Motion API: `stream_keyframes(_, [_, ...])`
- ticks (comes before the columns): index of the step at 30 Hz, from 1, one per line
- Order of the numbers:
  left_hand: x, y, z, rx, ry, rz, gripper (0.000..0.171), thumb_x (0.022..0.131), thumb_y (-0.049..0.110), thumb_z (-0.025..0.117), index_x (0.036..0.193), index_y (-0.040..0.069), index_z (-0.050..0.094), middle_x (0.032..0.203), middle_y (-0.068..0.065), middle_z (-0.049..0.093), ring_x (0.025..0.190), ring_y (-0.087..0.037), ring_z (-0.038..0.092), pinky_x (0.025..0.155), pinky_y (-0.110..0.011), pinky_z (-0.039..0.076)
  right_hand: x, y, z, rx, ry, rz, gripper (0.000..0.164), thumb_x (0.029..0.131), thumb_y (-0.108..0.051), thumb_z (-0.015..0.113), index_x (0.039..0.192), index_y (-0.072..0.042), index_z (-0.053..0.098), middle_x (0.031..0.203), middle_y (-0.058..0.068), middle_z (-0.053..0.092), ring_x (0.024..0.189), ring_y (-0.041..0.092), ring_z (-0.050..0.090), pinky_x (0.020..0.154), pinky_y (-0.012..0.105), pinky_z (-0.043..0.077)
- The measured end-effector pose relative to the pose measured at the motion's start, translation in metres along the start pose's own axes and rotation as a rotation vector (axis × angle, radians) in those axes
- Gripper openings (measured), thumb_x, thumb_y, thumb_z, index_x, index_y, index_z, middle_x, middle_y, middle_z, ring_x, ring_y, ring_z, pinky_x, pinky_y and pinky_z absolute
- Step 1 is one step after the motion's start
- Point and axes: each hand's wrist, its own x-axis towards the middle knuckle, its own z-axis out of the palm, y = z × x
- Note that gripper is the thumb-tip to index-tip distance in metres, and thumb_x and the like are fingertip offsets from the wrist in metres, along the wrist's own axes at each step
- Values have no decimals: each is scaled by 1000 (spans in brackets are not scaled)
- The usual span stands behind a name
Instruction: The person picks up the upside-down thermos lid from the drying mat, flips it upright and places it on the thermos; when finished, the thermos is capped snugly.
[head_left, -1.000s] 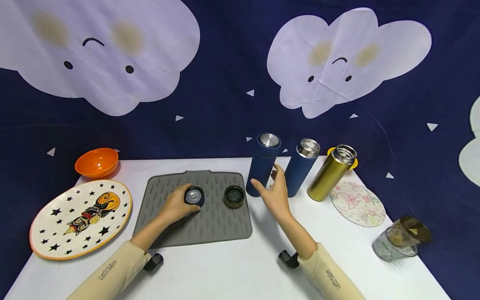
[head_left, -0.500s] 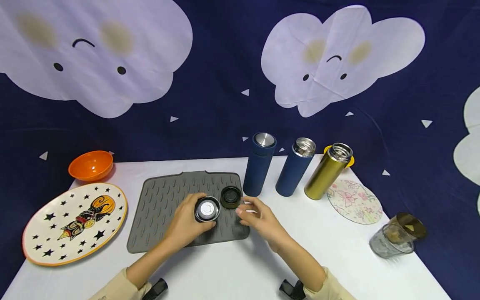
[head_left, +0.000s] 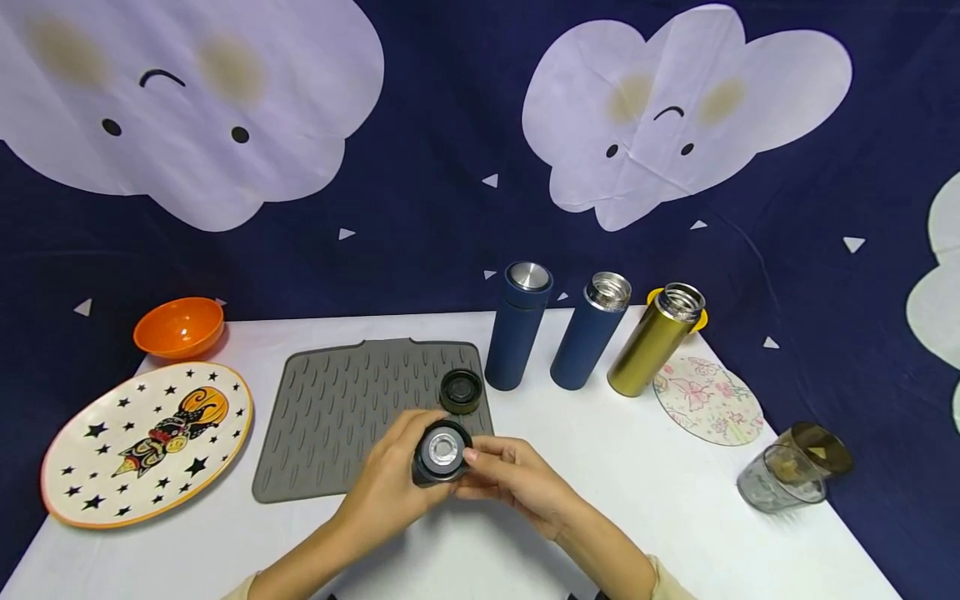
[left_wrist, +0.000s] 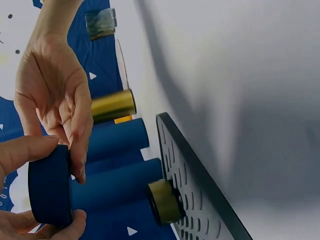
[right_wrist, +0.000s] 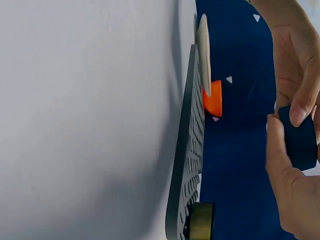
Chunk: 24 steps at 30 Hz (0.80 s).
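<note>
Above the front edge of the mat, my left hand (head_left: 386, 479) grips a dark blue bottle lid (head_left: 443, 451) around its side, with the lid's grey inner face turned up. From the other side my right hand (head_left: 517, 483) pinches the lid's edge, its thumb tip at the rim. In the left wrist view, the lid's blue side wall (left_wrist: 49, 186) shows between left thumb and fingers. A second lid, olive-gold with a black inside (head_left: 461, 391), lies on the grey drying mat (head_left: 337, 417), just beyond the hands.
Behind stand a capped blue bottle (head_left: 517, 333), an uncapped blue bottle (head_left: 588, 337) and an uncapped gold bottle (head_left: 651, 346). To the right are a floral round mat (head_left: 708, 400) and glasses (head_left: 780, 479). An owl plate (head_left: 82, 450) and orange bowl (head_left: 180, 327) sit left.
The left hand has lifted the blue lid off the mat and brought it right and nearer. My right hand has left the bottles and come to the lid.
</note>
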Motion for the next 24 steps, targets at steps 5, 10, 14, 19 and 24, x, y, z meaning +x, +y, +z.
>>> stream_keyframes(5, [-5,5,-1,-17,-18,11,75,62,4,92,129,9,59,123,1,60,113,-17,63,94,-43,54,-5,4,2,50,11,-32,45,99,-12,59,131,18,49,111,11,73,100,20,72,92,34,55])
stream_keyframes(10, [-9,5,-7,-80,-98,-56,83,68,26,92,140,18,52,134,4,56,122,-18,58,100,-50,50,-13,6,6,-60,94,-126,45,96,-10,63,131,16,51,116,17,71,100,17,72,90,32,57])
stream_keyframes(14, [-9,2,-15,-185,-166,-170,89,71,49,86,146,25,44,139,7,53,128,-17,55,107,-46,46,-21,7,10,-268,185,-286,42,93,-8,68,129,10,57,118,24,68,102,14,71,88,28,57])
stream_keyframes(19, [-6,-4,-21,-424,-238,-193,86,81,34,82,151,13,36,148,-9,47,137,-30,48,112,-32,39,-26,10,13,-743,266,-671,39,89,-5,72,126,2,63,117,18,70,102,19,72,88,28,57])
stream_keyframes(24, [-4,-9,-23,-609,-304,-135,89,83,16,81,154,9,28,151,-17,43,141,-37,41,113,-27,36,-25,8,12,-1206,272,-1142,32,96,-8,64,124,8,62,118,24,68,104,33,71,91,29,55])
